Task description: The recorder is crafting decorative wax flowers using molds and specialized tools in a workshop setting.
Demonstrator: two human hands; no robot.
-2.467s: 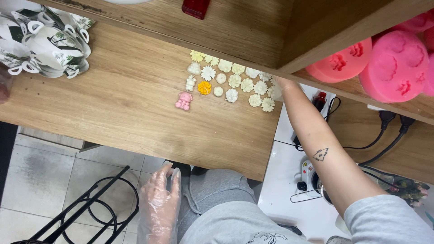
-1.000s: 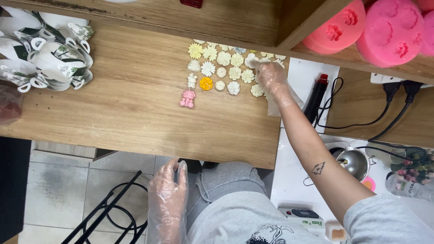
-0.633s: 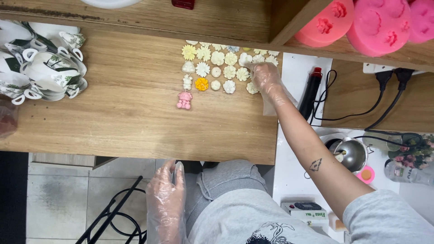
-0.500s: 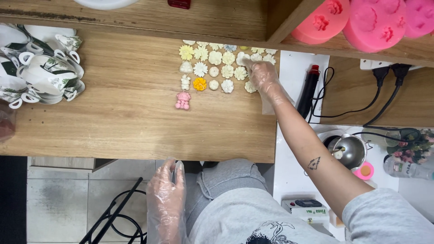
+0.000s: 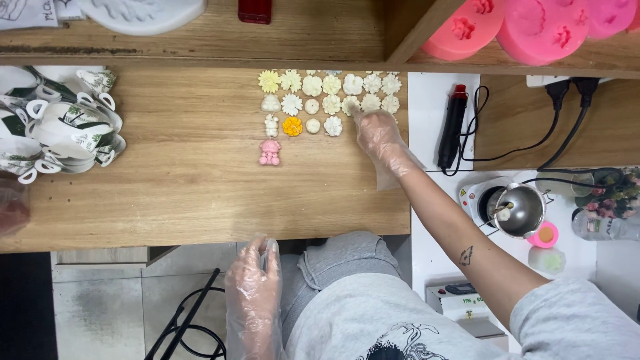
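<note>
Rows of small moulded flower pieces point(image 5: 331, 103), cream and pale yellow with one orange point(image 5: 292, 126), lie at the back of a wooden table point(image 5: 187, 193). A small pink bear-shaped piece point(image 5: 269, 152) lies just below them. My right hand point(image 5: 377, 134), in a clear plastic glove, reaches over the right end of the rows with its fingertips on a cream flower piece point(image 5: 350, 105). My left hand point(image 5: 253, 293), also gloved, hangs below the table's front edge beside my knee, fingers loosely apart and holding nothing.
Patterned cups and saucers point(image 5: 63, 133) are stacked at the table's left. Pink silicone moulds point(image 5: 533, 27) sit on a shelf at upper right. On the white counter to the right are a black and red tool point(image 5: 453, 127), a metal melting pot point(image 5: 513, 210) and cables.
My right hand came down from the upper shelf to the right end of the flower rows and now rests its fingertips on a cream piece. My left hand stayed by my knee.
</note>
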